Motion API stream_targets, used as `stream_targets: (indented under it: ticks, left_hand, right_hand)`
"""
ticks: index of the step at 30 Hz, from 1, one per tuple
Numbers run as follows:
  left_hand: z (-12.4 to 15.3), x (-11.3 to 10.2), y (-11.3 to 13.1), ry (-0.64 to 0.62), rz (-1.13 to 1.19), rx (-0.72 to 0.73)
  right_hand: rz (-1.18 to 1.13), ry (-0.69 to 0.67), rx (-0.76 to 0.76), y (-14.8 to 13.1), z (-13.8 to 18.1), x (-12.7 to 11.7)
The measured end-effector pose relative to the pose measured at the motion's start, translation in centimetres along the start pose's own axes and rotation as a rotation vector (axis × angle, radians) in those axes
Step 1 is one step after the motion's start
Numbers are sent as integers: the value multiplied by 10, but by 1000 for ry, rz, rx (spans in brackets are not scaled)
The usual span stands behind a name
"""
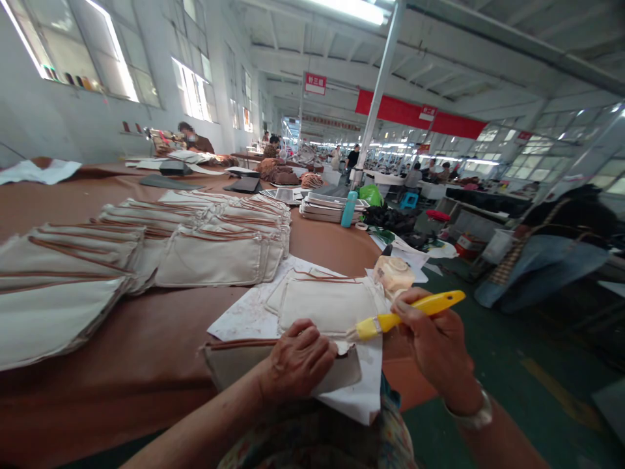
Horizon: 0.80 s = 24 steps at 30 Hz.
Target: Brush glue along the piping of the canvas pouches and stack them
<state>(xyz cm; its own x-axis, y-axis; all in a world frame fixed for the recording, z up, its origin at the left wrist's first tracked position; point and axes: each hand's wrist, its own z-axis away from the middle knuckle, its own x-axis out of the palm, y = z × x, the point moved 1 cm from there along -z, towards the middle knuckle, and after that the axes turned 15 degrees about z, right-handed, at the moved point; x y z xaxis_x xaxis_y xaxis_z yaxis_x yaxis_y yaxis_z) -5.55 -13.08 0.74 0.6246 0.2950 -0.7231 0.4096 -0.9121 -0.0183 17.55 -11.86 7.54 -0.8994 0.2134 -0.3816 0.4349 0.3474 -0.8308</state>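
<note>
My right hand (437, 342) is closed around the yellow handle of a flat brush (415, 312), whose pale bristles touch the near edge of a cream fabric pouch (322, 303). Next to the bristles, my left hand (300, 358) is bent over with its fingers together, gripping a grey-cream pouch piece (239, 366) with a brown edge strip. What lies under its fingertips is hidden. Both pieces rest on stained white paper (244, 312). Just beyond the brush stands a cut-open, yellowish plastic container (393, 273) with a dark stick in it.
Rows of overlapping cream pouches (209, 257) cover the left of the brown-covered table (322, 238). A blue bottle (349, 208) stands by stacked flat pieces (322, 207) farther back. A person in jeans (541, 267) is at the right, across the green floor (488, 391).
</note>
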Motion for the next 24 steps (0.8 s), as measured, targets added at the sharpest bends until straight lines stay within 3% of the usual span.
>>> stream_targets:
  ticks: [3,5,10,14,19,24]
  left_hand:
    - [1,1,1,-16,-20,19]
    - [2,2,2,-28,-34,36]
    - [0,3,3,-67,-52,29]
    - [3,4,4,-62,-28,9]
    - [3,6,7,-39,16,3]
    - [5,10,2,1,110,-123]
  right_hand:
    - [151,-233,-94,-7,7,-5]
    - [204,-314,-124,-11,9,-11]
    - [282,-133,-207,-25,10,-9]
    - [397,-334,-282,-31,10,0]
    - [343,-219,-241,-29,11,3]
    - [422,-360,-273,-32,12,5]
